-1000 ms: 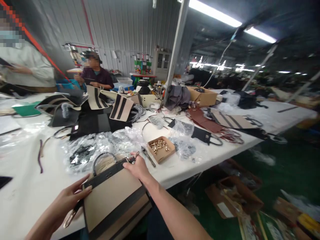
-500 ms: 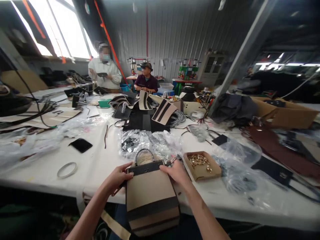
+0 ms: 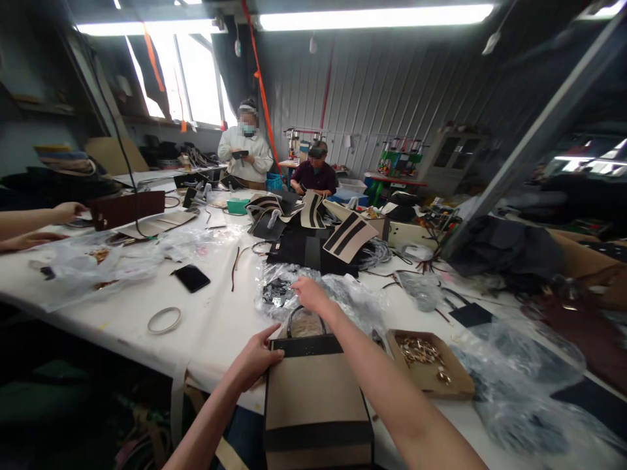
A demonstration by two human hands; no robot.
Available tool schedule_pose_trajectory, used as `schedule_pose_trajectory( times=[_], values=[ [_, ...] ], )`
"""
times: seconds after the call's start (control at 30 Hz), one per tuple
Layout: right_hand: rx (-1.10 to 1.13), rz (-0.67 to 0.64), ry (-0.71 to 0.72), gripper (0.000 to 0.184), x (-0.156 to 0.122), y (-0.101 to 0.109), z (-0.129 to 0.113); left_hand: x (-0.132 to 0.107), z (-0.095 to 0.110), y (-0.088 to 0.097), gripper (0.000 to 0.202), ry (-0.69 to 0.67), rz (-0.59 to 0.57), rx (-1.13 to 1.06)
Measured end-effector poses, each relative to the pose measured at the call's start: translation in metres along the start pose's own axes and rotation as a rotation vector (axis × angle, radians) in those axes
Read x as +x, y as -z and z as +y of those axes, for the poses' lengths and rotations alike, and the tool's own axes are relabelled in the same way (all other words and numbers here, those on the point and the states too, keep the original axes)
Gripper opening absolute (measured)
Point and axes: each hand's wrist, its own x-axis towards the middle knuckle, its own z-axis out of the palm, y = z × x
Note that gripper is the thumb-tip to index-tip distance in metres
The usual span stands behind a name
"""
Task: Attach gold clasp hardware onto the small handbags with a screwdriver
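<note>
Over the worktop's near edge, the bag stands with its handle pointing toward the far edge, long axis running the same way. The left hand grips its upper left corner. The right hand reaches over plastic containing dark pieces; whether it grips any, I cannot tell. Near the bag's right side, a box holds gold fittings.

open tabletop left of handbag, box right

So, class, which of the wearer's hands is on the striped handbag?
The left hand, at the left edge of the handbag; the right hand is beyond it, at the plastic bag.
</note>
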Motion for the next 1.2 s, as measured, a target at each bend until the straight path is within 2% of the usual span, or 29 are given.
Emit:
schedule_pose_trajectory(
  times=[0.17,0.33,0.37,0.43,0.57,0.63,0.7,0.77,0.87,0.97,1.1,1.2],
  values=[
    [0.002,-0.020,-0.097,0.010,0.028,-0.020,-0.002,0.009,0.003,-0.001,0.097,0.005,-0.032,0.082],
    [0.122,0.069,-0.100,0.007,0.027,-0.013,-0.005,0.018,0.002,-0.003,0.106,-0.043,0.053,0.290],
    [0.157,0.106,-0.099,0.008,0.020,-0.008,-0.006,0.017,0.002,-0.002,0.106,-0.062,0.058,0.311],
    [0.225,0.184,-0.111,0.024,-0.002,0.002,-0.006,0.014,0.001,-0.001,0.101,-0.103,0.037,0.315],
    [0.635,0.209,-0.127,0.045,-0.078,0.012,-0.010,0.011,0.002,-0.002,0.089,-0.158,-0.012,0.309],
    [0.797,0.166,-0.158,0.048,-0.120,0.007,-0.012,0.013,0.002,-0.005,0.096,-0.171,-0.004,0.311],
    [0.794,0.127,-0.208,0.043,-0.155,-0.003,-0.011,0.014,0.002,-0.008,0.100,-0.199,0.015,0.315],
    [0.756,0.111,-0.240,0.034,-0.178,-0.016,-0.008,0.014,0.002,-0.009,0.093,-0.235,-0.001,0.325],
    [0.795,0.133,-0.244,0.030,-0.188,-0.030,0.001,0.013,0.005,-0.008,0.073,-0.231,-0.121,0.294],
    [0.931,0.128,-0.266,0.037,-0.183,-0.032,0.008,0.016,0.009,-0.009,0.075,-0.183,-0.204,0.352],
    [0.964,0.131,-0.273,0.041,-0.179,-0.032,0.012,0.019,0.016,-0.020,0.074,-0.187,-0.092,0.651],
    [0.951,0.159,-0.268,0.040,-0.183,-0.034,0.013,0.017,0.020,-0.024,0.068,-0.187,-0.088,0.663]
  ],
)
